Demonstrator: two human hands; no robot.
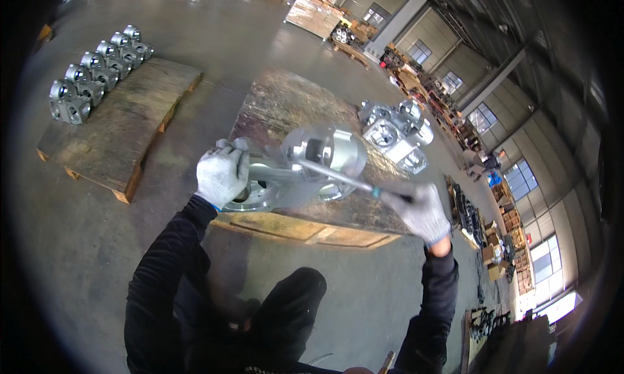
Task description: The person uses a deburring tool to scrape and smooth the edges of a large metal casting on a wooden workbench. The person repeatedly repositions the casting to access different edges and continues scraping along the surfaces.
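A large shiny metal valve casting (322,154) lies on a worn wooden pallet (292,101) in front of me. My left hand (222,172), in a white work glove, grips the casting's neck near its round flange (257,195). My right hand (422,210), also gloved, holds the handle of a long thin metal tool (338,176) with a teal band near the grip. The tool's far end reaches across the casting's open top.
Several more silver castings (396,130) sit at the pallet's far right corner. A second wooden pallet (123,127) to the left carries a double row of valve bodies (94,72). Stacked goods and boxes (494,237) line the right wall under windows. Concrete floor lies between.
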